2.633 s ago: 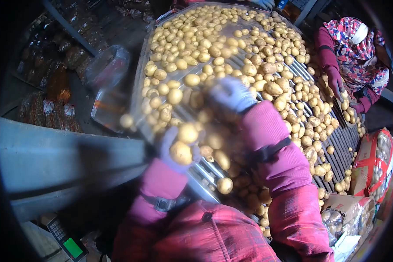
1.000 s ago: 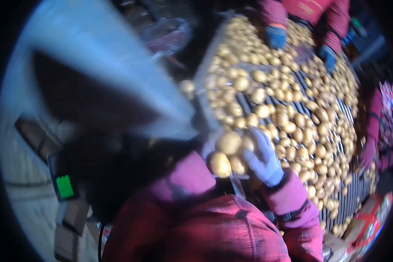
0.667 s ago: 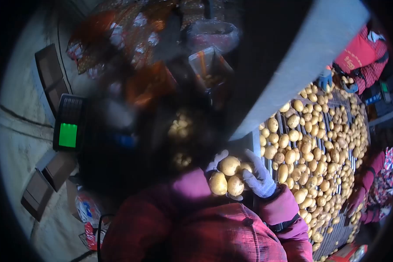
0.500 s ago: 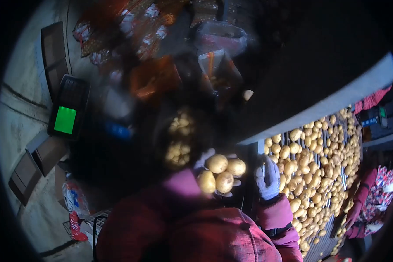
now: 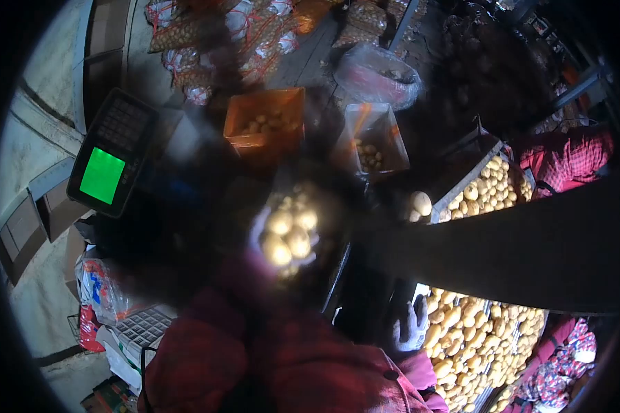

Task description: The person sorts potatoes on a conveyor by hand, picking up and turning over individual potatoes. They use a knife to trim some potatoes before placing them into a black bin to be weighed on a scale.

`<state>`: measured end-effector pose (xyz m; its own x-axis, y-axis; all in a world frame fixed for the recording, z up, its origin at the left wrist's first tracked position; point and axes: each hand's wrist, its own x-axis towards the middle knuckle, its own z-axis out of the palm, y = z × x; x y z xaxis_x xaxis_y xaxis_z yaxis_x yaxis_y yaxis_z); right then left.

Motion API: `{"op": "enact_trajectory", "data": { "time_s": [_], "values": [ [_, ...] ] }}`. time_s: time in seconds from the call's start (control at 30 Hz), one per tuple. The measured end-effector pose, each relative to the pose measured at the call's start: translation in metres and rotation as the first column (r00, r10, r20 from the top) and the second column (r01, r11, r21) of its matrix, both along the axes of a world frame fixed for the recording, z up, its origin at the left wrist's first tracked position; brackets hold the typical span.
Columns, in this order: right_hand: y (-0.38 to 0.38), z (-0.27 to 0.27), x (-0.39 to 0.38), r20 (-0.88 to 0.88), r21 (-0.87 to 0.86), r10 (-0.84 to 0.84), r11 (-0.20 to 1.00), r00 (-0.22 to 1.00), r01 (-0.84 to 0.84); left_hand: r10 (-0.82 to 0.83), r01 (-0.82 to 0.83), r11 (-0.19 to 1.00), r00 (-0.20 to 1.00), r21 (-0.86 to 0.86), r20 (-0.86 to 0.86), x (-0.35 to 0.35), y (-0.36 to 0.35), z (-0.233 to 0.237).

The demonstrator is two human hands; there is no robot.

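My left hand (image 5: 257, 227), in a pale glove and blurred, cradles several large yellow potatoes (image 5: 280, 222) under a bright spot of light. It is above a dim heap of smaller potatoes (image 5: 302, 197), whose container I cannot make out. At the edge of a slatted conveyor, my right hand (image 5: 411, 329), also gloved, has its fingers stretched out and apart, with nothing seen in it. Right beside it, a thick layer of potatoes (image 5: 472, 337) covers the conveyor.
A scale display (image 5: 102, 175) glows green at left. Farther off stand an orange-lined crate (image 5: 265, 144) and a white box (image 5: 382, 165), both holding potatoes. A dark beam (image 5: 530, 255) crosses the conveyor. A co-worker's patterned sleeve (image 5: 561, 368) shows at lower right; filled net sacks (image 5: 193, 41) lie behind.
My left hand has carried the potatoes left and up, over the heap. My right hand sits lower in view beside the conveyor, its fingers more spread. The view has turned, showing the dark beam.
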<state>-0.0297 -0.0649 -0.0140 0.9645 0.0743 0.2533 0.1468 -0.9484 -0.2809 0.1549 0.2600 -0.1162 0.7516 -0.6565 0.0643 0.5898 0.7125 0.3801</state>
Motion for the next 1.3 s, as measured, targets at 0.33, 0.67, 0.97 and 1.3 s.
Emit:
{"op": "enact_trajectory", "data": {
  "time_s": [0.33,0.67,0.97,1.3],
  "values": [
    [-0.049,-0.067,-0.025,0.115,-0.193,0.121,0.976,0.986,-0.098,0.728,-0.627,0.68,0.518,0.38,-0.449,0.196,0.054,0.036],
    [-0.024,-0.031,-0.014,0.081,-0.016,0.082,0.997,0.993,-0.081,0.172,0.113,0.926,0.723,0.36,-0.67,0.018,-0.042,0.024],
    [-0.084,0.009,-0.059,0.113,0.174,-0.215,0.965,0.97,0.194,-0.784,0.785,0.476,0.583,0.397,-0.213,-0.074,-0.187,0.106],
    [-0.223,-0.024,-0.158,-0.084,-0.064,-0.736,0.676,0.671,0.734,-0.698,0.329,0.386,0.715,0.862,0.04,-0.102,-0.287,0.138]
  ]
}}
